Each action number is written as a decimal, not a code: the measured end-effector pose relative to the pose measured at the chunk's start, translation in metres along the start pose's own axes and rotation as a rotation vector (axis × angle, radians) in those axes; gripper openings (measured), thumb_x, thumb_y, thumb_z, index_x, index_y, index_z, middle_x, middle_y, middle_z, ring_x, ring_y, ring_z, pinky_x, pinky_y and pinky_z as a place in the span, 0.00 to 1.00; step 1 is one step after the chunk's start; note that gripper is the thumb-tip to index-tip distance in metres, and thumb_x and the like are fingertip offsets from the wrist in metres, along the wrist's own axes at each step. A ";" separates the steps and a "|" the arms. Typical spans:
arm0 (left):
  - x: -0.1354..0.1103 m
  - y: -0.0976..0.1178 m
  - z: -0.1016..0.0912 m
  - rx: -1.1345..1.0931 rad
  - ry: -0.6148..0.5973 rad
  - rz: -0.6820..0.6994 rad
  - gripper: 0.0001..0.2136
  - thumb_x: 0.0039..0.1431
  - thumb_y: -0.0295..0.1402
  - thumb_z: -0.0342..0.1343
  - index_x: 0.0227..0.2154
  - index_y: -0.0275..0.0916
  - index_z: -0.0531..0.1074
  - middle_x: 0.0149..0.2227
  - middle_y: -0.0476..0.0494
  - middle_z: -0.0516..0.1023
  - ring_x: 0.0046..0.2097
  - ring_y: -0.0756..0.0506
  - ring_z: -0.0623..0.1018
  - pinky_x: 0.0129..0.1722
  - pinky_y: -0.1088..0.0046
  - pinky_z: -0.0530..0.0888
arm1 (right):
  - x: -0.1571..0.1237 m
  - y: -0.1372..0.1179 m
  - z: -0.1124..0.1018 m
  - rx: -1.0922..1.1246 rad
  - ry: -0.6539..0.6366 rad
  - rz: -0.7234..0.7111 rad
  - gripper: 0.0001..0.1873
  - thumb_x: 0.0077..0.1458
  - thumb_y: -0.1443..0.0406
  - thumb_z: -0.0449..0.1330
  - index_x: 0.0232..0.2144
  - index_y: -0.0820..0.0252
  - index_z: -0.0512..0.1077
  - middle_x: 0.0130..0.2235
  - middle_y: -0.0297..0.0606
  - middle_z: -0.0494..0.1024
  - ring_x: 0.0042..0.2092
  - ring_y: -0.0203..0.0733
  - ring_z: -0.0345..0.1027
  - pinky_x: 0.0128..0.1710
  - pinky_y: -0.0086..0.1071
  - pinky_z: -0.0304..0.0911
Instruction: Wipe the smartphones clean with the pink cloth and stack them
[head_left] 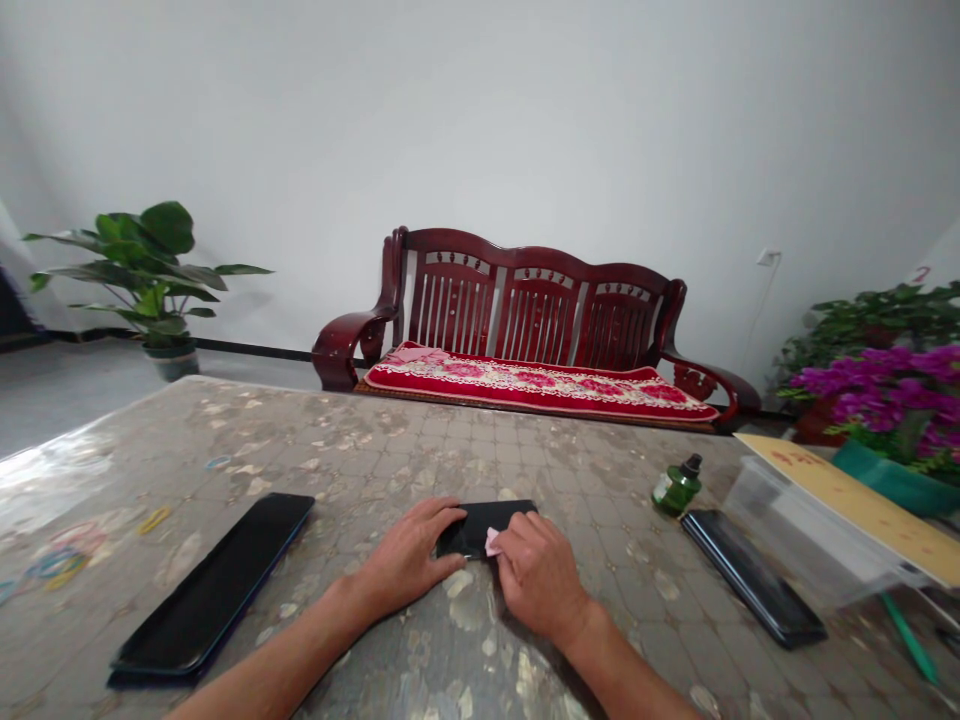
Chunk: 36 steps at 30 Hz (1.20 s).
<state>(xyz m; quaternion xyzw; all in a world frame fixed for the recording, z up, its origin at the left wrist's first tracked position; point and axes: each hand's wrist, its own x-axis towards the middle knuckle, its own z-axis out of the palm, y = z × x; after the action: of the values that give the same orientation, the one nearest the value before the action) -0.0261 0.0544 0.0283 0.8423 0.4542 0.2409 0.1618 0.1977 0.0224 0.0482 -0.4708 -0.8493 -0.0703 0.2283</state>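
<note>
A black smartphone (474, 530) lies flat on the table in front of me, its dark glossy face up. My left hand (409, 555) grips its left end, fingers at the far edge and thumb at the near edge. Bunched in the fingers of my right hand (541, 575) is a small pink cloth (492, 541), pressed on the phone's right part. That hand hides some of the screen. To the left lies a long black slab with a glossy top (217, 590), like a phone. A dark glossy oblong case (750, 575) rests to the right.
A small green bottle with a black cap (677, 486) stands at the right. Beyond it are a clear plastic box (802, 530) under a yellow board (847, 495) and purple flowers (892, 395). Coloured rubber bands (64, 560) lie at the left. A wooden bench (532, 320) is behind the table.
</note>
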 end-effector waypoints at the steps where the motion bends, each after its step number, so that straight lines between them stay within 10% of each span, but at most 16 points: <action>1: 0.000 0.000 0.000 -0.006 -0.001 -0.001 0.23 0.52 0.32 0.63 0.52 0.39 0.72 0.58 0.37 0.72 0.59 0.37 0.71 0.61 0.57 0.66 | 0.001 0.006 0.000 -0.011 0.017 0.033 0.07 0.55 0.72 0.58 0.29 0.57 0.74 0.32 0.37 0.71 0.37 0.42 0.62 0.37 0.34 0.51; 36: 0.003 0.006 -0.006 -0.067 -0.012 -0.015 0.24 0.52 0.31 0.61 0.54 0.41 0.68 0.54 0.41 0.74 0.56 0.39 0.72 0.58 0.62 0.67 | 0.018 0.030 0.016 -0.095 0.107 0.122 0.10 0.62 0.71 0.56 0.32 0.55 0.76 0.33 0.36 0.74 0.39 0.43 0.62 0.38 0.35 0.54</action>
<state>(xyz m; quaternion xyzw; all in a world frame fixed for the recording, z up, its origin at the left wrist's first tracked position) -0.0242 0.0541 0.0365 0.8345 0.4513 0.2495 0.1943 0.2097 0.0580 0.0391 -0.5274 -0.8015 -0.1215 0.2546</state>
